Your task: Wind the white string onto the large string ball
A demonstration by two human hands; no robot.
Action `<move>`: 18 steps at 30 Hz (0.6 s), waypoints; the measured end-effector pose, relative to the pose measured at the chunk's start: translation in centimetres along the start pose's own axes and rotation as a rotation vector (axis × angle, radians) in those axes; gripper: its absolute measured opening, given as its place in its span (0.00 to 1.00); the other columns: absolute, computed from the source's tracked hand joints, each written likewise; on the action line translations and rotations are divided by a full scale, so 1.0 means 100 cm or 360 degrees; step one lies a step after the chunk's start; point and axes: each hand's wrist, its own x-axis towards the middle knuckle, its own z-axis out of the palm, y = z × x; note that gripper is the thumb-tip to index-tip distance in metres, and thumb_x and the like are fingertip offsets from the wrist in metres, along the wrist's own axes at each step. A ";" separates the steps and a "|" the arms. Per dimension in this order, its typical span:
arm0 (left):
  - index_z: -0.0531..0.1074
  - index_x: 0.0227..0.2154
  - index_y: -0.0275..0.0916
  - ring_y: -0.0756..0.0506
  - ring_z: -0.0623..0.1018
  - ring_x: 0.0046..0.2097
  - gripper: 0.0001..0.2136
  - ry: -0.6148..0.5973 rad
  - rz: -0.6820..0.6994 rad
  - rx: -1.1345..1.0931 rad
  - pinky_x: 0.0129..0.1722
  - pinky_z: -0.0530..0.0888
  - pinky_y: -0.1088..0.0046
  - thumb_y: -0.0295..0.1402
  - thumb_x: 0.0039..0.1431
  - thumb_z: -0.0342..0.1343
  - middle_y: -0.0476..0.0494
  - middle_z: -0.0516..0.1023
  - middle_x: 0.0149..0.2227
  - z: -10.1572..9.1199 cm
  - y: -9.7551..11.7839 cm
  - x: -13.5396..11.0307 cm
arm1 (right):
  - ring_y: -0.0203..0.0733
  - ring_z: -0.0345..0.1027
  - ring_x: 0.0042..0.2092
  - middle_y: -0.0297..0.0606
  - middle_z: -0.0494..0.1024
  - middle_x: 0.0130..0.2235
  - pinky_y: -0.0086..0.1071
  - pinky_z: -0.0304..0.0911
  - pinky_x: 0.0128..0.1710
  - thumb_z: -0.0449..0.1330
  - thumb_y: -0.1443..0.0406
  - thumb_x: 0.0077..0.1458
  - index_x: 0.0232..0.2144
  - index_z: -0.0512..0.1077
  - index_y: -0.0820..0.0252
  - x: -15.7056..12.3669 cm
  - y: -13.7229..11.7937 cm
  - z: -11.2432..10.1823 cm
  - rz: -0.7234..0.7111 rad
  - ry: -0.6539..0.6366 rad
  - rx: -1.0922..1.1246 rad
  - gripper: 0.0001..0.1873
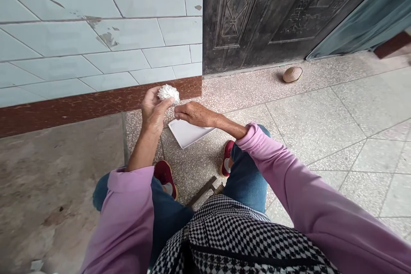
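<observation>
A white, ruffled ball [168,93] that looks like a flower head is held in my left hand [153,109], its thumb and fingers closed around it. Just to the right, my right hand [196,114] has its fingers pinched together close to the ball's lower edge. Whatever lies between those fingertips is too small or hidden to name. Below both hands a shallow white tray [189,136] rests on the floor, and my right hand covers part of its far side.
A tiled wall [105,34] with a brown skirting and a dark carved door [250,17] stand ahead. Near the door lies a rounded tan object [292,74]. My red shoes [165,176] are on the speckled floor, and part of a wooden stool-like frame [202,191] shows between my legs.
</observation>
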 end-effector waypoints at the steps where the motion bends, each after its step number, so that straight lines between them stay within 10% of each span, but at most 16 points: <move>1: 0.86 0.46 0.45 0.38 0.88 0.50 0.29 -0.0029 0.0025 0.0068 0.47 0.86 0.67 0.33 0.38 0.87 0.43 0.93 0.49 -0.001 0.002 -0.001 | 0.45 0.74 0.45 0.43 0.86 0.45 0.37 0.63 0.51 0.60 0.70 0.94 0.44 0.80 0.61 -0.003 0.002 -0.006 -0.0039 0.0038 0.0075 0.17; 9: 0.90 0.47 0.41 0.39 0.87 0.45 0.24 -0.0444 -0.0209 0.0154 0.42 0.85 0.68 0.45 0.51 0.86 0.38 0.90 0.46 -0.002 0.020 -0.023 | 0.43 0.78 0.46 0.40 0.86 0.43 0.36 0.72 0.53 0.63 0.70 0.91 0.41 0.79 0.59 -0.016 0.034 -0.040 -0.0064 0.0625 0.0652 0.18; 18: 0.90 0.54 0.41 0.35 0.92 0.54 0.32 -0.0595 -0.0236 -0.0074 0.51 0.93 0.62 0.51 0.52 0.93 0.33 0.93 0.55 0.001 0.021 -0.022 | 0.39 0.67 0.39 0.32 0.77 0.34 0.33 0.65 0.44 0.68 0.71 0.89 0.35 0.75 0.57 0.000 0.038 -0.030 -0.0014 0.0731 0.0918 0.22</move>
